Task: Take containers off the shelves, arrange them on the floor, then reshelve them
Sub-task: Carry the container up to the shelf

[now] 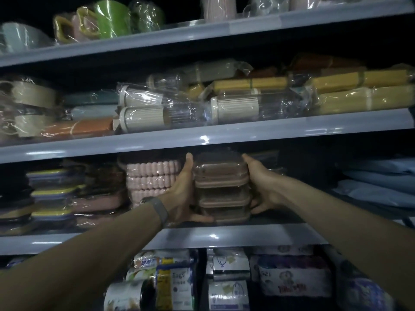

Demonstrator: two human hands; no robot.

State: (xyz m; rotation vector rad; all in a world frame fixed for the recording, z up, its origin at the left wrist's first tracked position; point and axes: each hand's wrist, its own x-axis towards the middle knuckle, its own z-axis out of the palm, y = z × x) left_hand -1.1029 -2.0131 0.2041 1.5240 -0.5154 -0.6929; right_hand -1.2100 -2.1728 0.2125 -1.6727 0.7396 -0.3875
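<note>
Dim room, stocked grey shelves (pixel 224 237)

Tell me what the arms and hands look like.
Both forearms are bare, no sleeves in view, and neither left hand nor right hand is gloved. A grey wristband with a dark-rimmed face sits on the left wrist; the right wrist is bare.

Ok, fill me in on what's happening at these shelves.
A person is reaching into dim shop shelving with both arms. The left hand and right hand grip opposite sides of a stack of containers, three brown lidded tubs, at the front of a shelf beside a pink ribbed basket. Whether the stack is coming off or going back cannot be told from this view.
</note>
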